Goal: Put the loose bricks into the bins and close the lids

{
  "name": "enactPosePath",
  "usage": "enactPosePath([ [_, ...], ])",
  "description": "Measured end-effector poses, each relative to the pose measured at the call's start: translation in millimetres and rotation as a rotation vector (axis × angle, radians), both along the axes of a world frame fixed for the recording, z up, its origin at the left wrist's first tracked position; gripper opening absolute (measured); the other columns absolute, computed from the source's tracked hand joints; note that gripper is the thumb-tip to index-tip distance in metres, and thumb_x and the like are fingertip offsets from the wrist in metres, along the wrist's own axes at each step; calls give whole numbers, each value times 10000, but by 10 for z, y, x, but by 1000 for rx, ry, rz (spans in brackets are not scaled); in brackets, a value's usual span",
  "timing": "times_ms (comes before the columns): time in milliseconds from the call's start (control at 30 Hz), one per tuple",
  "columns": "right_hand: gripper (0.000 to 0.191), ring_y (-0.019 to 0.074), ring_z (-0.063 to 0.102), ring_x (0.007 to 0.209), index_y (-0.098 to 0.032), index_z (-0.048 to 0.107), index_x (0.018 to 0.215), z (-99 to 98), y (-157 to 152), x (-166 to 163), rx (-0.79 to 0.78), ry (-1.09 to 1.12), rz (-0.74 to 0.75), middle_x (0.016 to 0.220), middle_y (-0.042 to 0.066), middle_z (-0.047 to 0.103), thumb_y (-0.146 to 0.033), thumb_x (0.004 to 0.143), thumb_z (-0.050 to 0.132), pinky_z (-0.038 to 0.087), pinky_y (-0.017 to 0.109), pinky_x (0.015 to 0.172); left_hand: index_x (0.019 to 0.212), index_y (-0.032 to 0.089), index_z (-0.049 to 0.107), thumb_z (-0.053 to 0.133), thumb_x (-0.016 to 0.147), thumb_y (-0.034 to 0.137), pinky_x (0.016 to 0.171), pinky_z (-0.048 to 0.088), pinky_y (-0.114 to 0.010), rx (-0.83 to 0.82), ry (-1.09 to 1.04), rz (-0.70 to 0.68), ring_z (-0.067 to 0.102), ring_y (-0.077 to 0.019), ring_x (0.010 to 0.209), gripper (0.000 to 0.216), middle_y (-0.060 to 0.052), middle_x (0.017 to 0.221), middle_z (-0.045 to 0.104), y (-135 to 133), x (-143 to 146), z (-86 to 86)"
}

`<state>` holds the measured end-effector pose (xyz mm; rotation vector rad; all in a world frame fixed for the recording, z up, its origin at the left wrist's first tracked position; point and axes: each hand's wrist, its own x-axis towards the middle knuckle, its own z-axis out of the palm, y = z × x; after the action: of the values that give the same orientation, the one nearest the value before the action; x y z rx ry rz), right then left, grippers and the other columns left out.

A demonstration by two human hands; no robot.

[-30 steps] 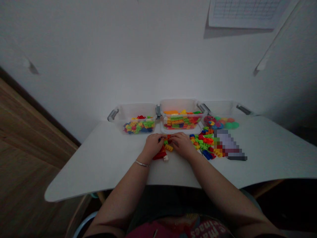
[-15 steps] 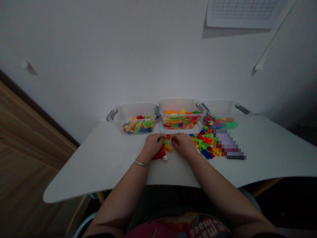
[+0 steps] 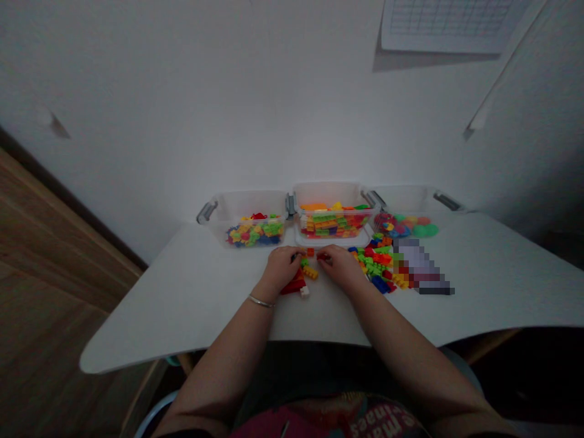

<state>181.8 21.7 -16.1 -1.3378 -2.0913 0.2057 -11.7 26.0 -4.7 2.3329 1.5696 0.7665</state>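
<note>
My left hand is curled over a small group of plastic building bricks, its fingertips closed on their far end. Beside and under its thumb side lie a red brick, a yellow brick and a white brick; whether they are joined I cannot tell. A pinch of my right hand holds a small red brick, partly hidden by the fingers. Between the two hands, an orange-red brick rests on the white table.
Loose bricks are heaped right of my right hand, beside a blurred-out flat item. Along the wall stand a left clear bin, a middle clear bin and a right clear bin, each holding colourful pieces.
My right hand has shifted very slightly, and more of the red brick at its fingertips shows. The left hand stays in place.
</note>
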Motion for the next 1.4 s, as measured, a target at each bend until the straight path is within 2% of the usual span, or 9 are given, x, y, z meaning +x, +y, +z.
enactPosePath([
  [133,283,189,611,786,-186,625,1071,196,51,81,234,323,-127,971,85,665,-258,798,613,518,346,760,1023,191,726,501,871,196,939,479,-337,0,5,9,658,-201,980,272,-73,1048,738,-17,-8,19],
  [233,298,191,595,793,-191,608,1068,425,151,207,396,477,-258,966,77,647,-315,798,624,515,360,773,1019,190,727,504,868,191,939,477,-334,-1,-1,2,657,-202,986,269,-70,1051,738,-24,-33,10],
  [400,145,187,606,821,-194,631,908,671,450,388,483,458,-312,952,65,642,-288,804,597,500,357,810,1017,190,724,502,874,201,949,471,-331,-14,-12,19,660,-198,983,264,-64,1052,739,-29,-89,-30],
  [500,112,201,609,817,-188,656,819,669,609,431,426,347,-292,876,60,659,-272,796,585,496,367,813,1023,188,723,500,875,199,954,469,-333,-15,-9,22,658,-201,991,268,-68,1057,737,-32,-104,-44],
  [633,181,225,607,813,-194,675,739,586,660,454,368,190,-291,816,65,678,-289,821,545,487,395,807,1026,197,722,498,873,197,960,466,-333,-14,-5,25,659,-200,993,271,-63,1055,738,-30,-91,-50],
  [833,299,275,597,849,-170,669,739,536,574,461,363,14,-344,818,120,664,-307,885,447,441,475,845,1012,198,726,505,870,202,958,469,-329,-12,-3,18,661,-198,991,263,-62,1047,741,-22,-74,-56],
  [1000,299,265,597,856,-168,669,769,522,615,467,357,-45,-310,817,110,676,-286,896,425,433,473,872,1022,195,724,499,875,202,959,470,-336,-9,-8,15,660,-202,993,269,-64,1062,738,-19,-79,-60],
  [1200,247,258,610,926,-175,695,900,541,629,493,363,119,-248,924,101,705,-280,861,474,450,448,907,1025,207,724,503,871,202,964,470,-328,-17,1,26,659,-196,1002,269,-57,1064,738,-30,-80,-47],
  [1400,249,249,594,1005,-189,664,986,612,351,350,477,389,-291,1019,90,692,-247,857,460,446,443,937,1028,205,724,500,872,199,964,474,-333,-13,-7,18,662,-200,996,273,-62,1054,739,-20,-60,-36],
])
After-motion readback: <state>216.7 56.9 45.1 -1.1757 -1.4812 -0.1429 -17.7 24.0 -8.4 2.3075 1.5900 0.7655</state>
